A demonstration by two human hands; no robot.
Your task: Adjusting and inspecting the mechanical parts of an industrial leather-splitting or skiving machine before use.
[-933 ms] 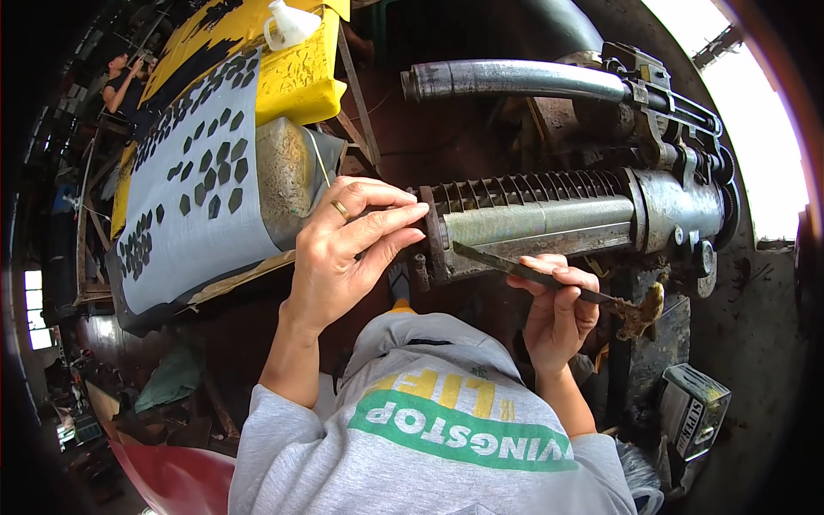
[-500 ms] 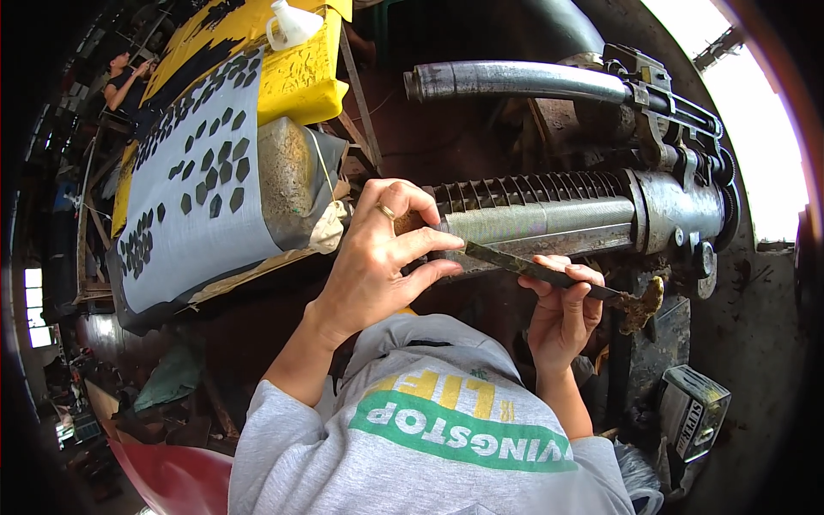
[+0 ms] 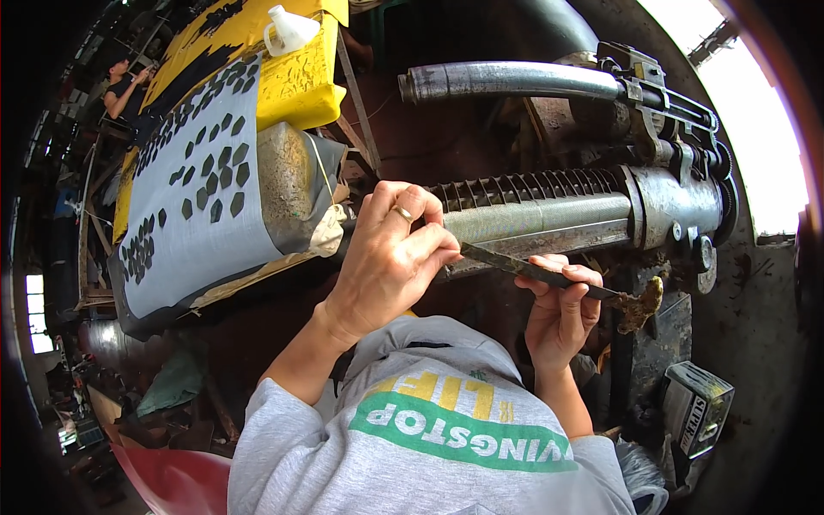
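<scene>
My right hand [image 3: 558, 313] holds a long, dark, flat blade [image 3: 541, 273] between thumb and fingers. At its right end the blade carries a rough brown lump [image 3: 639, 306], perhaps a worn wrapping. Its other end meets my left hand [image 3: 399, 253], which wears a ring and has thumb and index finger pinched together at the tip. Whether anything small sits in that pinch is hidden. Just beyond both hands lies a metal machine with a textured cylinder [image 3: 541, 217] and a row of thin fins [image 3: 541, 186] along its far side.
On the left, a table bears a grey sheet [image 3: 184, 249] with several dark pentagon pieces [image 3: 226, 176]. Farther back are a yellow cover [image 3: 300, 99] and a white jug [image 3: 292, 30]. A curved metal arm [image 3: 515, 80] extends over the machine. A tin [image 3: 697, 409] stands lower right; another person [image 3: 124, 90] is far left.
My left thumb and fingers, apart before, have come together at the blade's tip. My right hand keeps its hold on the blade with hardly any movement.
</scene>
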